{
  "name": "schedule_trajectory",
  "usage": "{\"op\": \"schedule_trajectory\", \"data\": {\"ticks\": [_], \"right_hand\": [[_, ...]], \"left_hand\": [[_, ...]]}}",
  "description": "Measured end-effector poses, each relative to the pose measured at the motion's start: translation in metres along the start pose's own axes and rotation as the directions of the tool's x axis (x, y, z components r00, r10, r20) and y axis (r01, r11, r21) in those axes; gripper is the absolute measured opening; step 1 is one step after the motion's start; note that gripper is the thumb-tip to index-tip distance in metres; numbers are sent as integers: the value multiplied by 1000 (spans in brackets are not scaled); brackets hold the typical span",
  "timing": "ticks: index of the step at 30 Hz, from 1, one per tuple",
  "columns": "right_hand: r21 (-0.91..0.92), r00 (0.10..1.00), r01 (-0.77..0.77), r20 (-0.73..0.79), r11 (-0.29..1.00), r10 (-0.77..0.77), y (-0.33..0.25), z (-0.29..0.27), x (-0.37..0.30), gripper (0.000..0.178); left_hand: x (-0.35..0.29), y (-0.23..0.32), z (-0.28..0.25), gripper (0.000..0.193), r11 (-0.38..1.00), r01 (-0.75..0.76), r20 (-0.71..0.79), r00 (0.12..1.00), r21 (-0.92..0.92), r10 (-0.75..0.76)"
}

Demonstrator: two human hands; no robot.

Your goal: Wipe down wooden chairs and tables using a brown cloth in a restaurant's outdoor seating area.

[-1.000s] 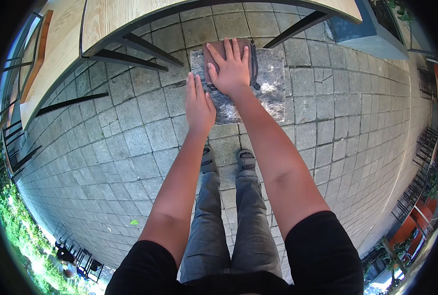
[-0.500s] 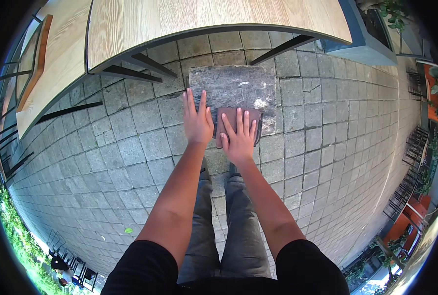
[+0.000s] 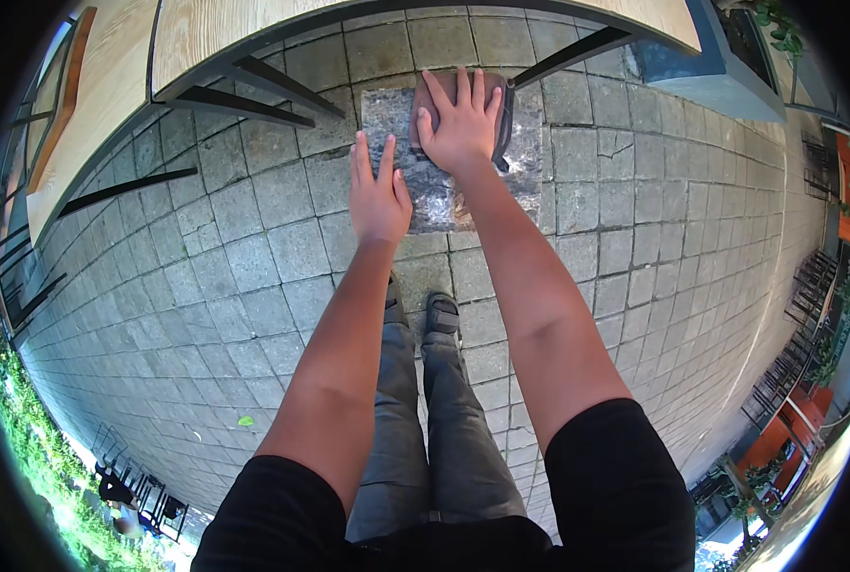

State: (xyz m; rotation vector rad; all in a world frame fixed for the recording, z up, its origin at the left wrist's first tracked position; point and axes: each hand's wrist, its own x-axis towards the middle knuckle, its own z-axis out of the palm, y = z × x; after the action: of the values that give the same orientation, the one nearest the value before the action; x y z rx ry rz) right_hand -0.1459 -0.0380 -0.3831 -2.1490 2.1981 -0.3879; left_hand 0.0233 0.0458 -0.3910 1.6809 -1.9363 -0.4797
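Observation:
Below me is a rectangular board (image 3: 387,107) with a mottled, worn grey-and-black surface and a brownish patch near its near edge. My left hand (image 3: 379,197) rests along the board's left edge with its fingers stretched forward. My right hand (image 3: 461,132) lies flat, fingers spread, on a folded brown cloth (image 3: 427,93) with a darker edge on its right. That cloth lies at the far side of the board, pressed under the palm and partly hidden by it. What supports the board from below is hidden.
A wood-topped table (image 3: 215,38) with black metal legs (image 3: 573,55) stands just beyond the board. Grey paving (image 3: 282,276) spreads all around. My sandaled foot (image 3: 441,315) is close behind the board. A blue-grey box-like structure (image 3: 716,81) stands at the far right.
My right hand has slid the brown cloth forward, from the board's near edge to its far side. My left hand stays at the left edge. The view has tilted slightly.

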Motion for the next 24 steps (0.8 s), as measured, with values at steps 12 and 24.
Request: {"op": "schedule_trajectory", "data": {"ticks": [12, 24], "right_hand": [[112, 996, -21, 85, 993, 11, -7, -30, -130, 69], [95, 990, -115, 90, 989, 107, -5, -29, -138, 70]], "left_hand": [[-2, 3, -3, 55, 997, 11, 11, 1000, 71, -12], [-2, 2, -2, 60, 994, 13, 11, 1000, 113, -14]]}}
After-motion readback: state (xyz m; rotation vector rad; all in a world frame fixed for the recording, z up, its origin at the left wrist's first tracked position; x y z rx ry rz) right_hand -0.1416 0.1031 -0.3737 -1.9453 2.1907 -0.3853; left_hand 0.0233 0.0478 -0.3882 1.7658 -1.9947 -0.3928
